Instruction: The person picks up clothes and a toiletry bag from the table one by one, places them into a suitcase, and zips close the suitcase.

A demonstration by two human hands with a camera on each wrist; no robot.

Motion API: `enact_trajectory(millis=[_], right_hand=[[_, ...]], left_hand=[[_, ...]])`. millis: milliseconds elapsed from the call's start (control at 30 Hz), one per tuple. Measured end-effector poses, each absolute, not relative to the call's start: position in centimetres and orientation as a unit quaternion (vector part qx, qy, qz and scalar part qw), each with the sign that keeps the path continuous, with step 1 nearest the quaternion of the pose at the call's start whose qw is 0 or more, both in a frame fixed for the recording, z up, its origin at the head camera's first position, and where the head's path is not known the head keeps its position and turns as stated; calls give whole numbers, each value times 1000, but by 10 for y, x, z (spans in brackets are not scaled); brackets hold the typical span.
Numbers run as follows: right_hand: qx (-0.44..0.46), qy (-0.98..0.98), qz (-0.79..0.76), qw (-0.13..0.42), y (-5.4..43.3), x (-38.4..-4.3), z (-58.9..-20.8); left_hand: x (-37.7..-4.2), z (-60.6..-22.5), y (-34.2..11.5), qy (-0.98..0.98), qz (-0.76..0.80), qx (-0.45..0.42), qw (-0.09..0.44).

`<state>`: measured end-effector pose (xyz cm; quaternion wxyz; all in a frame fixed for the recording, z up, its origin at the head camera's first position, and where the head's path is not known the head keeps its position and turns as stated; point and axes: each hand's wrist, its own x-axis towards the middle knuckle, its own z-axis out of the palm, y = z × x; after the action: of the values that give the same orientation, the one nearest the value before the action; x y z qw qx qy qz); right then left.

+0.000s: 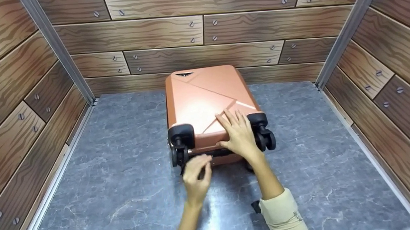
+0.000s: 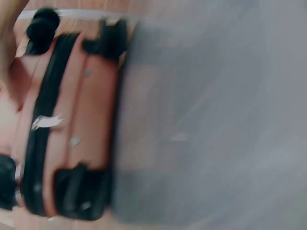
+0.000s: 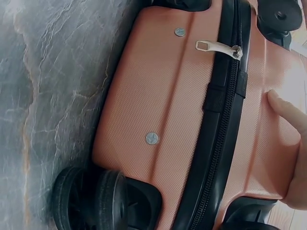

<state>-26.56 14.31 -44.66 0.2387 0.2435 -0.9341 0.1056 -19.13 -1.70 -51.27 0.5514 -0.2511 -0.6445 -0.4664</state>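
An orange-pink hard-shell suitcase (image 1: 204,94) lies flat on the floor, its wheeled end towards me. My right hand (image 1: 240,136) rests spread on the upper shell near that end, with the thumb on the edge. Just in front of the suitcase's end is my left hand (image 1: 196,177), fingers loosely bent, with nothing visible in it. A black zipper (image 3: 223,129) runs along the suitcase's end. Its metal zipper pull (image 3: 216,48) hangs free of any fingers in the right wrist view. The left wrist view is blurred.
Black wheels (image 1: 266,140) stick out at the suitcase's corners. Grey marbled floor (image 1: 125,194) surrounds it. Wood-patterned panels (image 1: 201,30) stand at the back and both sides, joined by metal posts (image 1: 62,55). A light sleeve (image 1: 281,208) covers the right forearm.
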Motion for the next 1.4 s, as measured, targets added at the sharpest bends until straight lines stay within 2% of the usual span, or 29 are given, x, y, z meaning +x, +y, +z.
enact_trajectory(millis=[100,267,367,500,700,800,1000,1200,1400], right_hand=[[244,-934,111,237,142,-266,-445],[244,-935,116,231,141,-266,-445],[242,-934,119,234,141,-265,-445],[247,-931,128,239,140,-266,-445],[246,-932,128,234,138,-266,-445],[245,-933,127,230,138,-266,-446],[244,-933,132,228,140,-264,-445],[246,-932,131,229,142,-263,-444],[244,-932,129,234,143,-263,-446]], left_hand=[[-180,-517,-6,-666,-524,-192,495],[-171,-530,6,-693,-621,-29,365],[-175,-542,10,-697,-658,28,285],[-178,-540,14,-687,-693,63,209],[-191,-543,17,-666,-731,66,130],[-199,-553,17,-687,-712,59,134],[-199,-556,18,-783,-591,44,189],[-196,-552,20,-873,-443,31,203],[-195,-550,19,-897,-379,20,226]])
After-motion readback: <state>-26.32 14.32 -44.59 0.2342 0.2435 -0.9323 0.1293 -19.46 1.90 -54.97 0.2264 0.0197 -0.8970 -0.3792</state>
